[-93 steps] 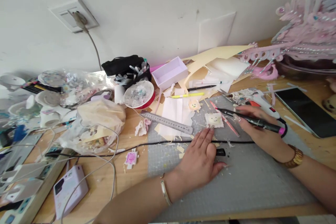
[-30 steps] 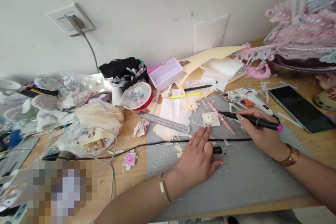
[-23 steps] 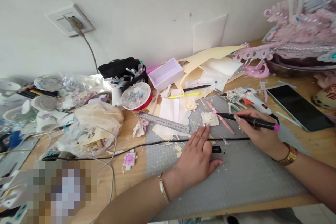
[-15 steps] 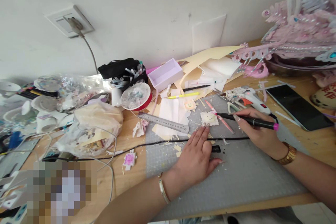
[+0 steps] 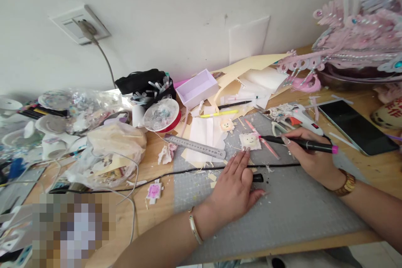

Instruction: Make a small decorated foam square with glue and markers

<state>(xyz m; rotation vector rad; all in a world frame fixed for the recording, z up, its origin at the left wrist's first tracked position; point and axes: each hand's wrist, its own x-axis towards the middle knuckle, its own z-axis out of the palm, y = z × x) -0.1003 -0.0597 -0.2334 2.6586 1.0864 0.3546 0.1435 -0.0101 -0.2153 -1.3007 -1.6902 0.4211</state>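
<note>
While the left hand (image 5: 237, 186) lies palm down with its fingers stretched out, its tips touch the six o'clock edge of a small, off-white, puffy, roughly square piece (image 5: 250, 141). This piece lies flat on a gray gridded cutting mat (image 5: 298, 213), itself spread over a pale wooden surface (image 5: 144, 226). Its edges are ragged and slightly wavy, its face plump, and on it sit two tiny dark eyes above a thin curved smile.

At three o'clock, the right hand (image 5: 309, 155) has its grip closed around a slim black marker pen with a magenta end (image 5: 314, 146); the left grip is spread, not closed. The pen's pinkish tip is at the piece's right edge, though contact cannot be told. Near the piece, toward ten o'clock, lies a peach-colored, ragged square (image 5: 226, 124) with a similar smiling face.

As for writing, a silver metal ruler (image 5: 194, 146) at nine o'clock carries small black numerals running to 20 near its right end. Well apart toward two o'clock, a rounded beige container (image 5: 387, 114) shows bold red characters, cut by the frame and not surely readable.
</note>
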